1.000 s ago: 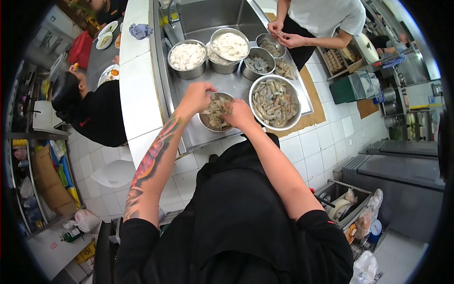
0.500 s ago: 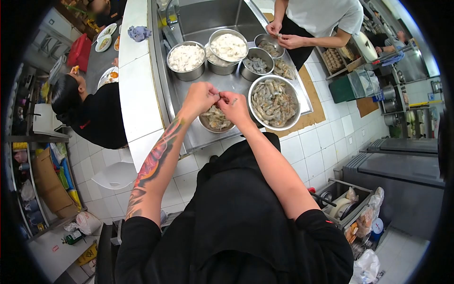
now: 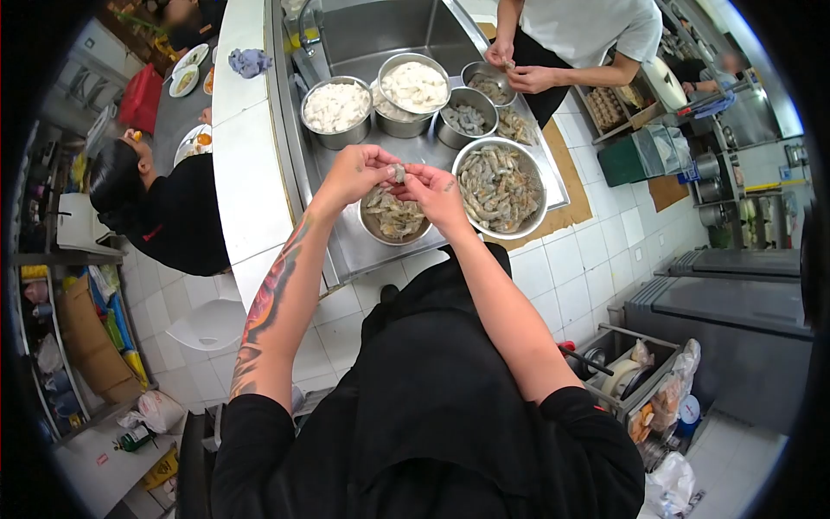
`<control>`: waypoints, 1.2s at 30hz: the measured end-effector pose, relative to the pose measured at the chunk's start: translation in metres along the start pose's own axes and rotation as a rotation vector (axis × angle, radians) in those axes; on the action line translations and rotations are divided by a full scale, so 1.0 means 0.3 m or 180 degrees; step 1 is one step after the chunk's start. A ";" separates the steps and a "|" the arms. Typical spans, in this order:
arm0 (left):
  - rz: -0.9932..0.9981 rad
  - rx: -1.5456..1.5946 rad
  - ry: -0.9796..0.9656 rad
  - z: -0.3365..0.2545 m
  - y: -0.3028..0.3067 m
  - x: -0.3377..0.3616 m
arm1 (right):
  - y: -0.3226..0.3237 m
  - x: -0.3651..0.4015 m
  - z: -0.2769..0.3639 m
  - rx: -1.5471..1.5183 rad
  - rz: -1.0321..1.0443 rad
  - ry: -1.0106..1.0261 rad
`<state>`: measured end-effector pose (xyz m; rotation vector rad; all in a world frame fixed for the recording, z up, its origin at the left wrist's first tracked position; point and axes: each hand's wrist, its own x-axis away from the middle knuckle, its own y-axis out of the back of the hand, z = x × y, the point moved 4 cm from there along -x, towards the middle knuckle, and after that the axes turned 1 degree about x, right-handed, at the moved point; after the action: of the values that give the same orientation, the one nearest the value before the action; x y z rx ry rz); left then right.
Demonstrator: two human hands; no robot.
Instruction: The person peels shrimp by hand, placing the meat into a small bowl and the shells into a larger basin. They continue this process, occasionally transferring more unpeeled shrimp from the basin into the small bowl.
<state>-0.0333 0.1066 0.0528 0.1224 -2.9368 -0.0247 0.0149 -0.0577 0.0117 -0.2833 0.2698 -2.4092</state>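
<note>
A small grey shrimp [image 3: 398,173] is pinched between the fingertips of my left hand [image 3: 356,176] and my right hand [image 3: 435,195], both closed on it. Right beneath them stands a metal bowl [image 3: 367,227] with shrimp shells [image 3: 396,216] in it. To the right of my right hand, a wide bowl [image 3: 538,218] is heaped with whole unpeeled shrimp [image 3: 500,186]. Beyond my hands, a steel pot holds grey peeled shrimp [image 3: 467,119]. Farther left, several pots are filled with a pale whitish food [image 3: 337,107], whose kind I cannot make out.
The steel sink [image 3: 393,39] lies behind the pots, with a tap [image 3: 313,33] at its left. Across the counter, another person's hands [image 3: 519,73] work over a small bowl [image 3: 489,84]. A white tiled ledge [image 3: 246,186] runs along the left, with a crumpled blue cloth [image 3: 250,62] on it. A seated person [image 3: 164,208] is beyond.
My hands have parted slightly and turned, so the shrimp between my fingertips now shows. More of the shell bowl below is visible. The view has shifted a little.
</note>
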 end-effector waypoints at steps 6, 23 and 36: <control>-0.0126 0.0174 -0.0039 -0.029 0.009 0.015 | -0.016 0.009 0.037 0.0112 -0.0126 0.0203; -0.0215 -0.0580 -0.0137 -0.026 -0.022 0.012 | -0.016 0.017 0.084 0.2074 -0.0627 0.0962; 0.0223 0.0001 0.0000 -0.023 -0.003 0.024 | 0.031 0.002 0.023 0.0018 0.0171 -0.0132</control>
<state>-0.0388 0.1051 0.0609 0.0196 -2.9391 -0.0136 0.0219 -0.0659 0.0159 -0.3190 0.2488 -2.3479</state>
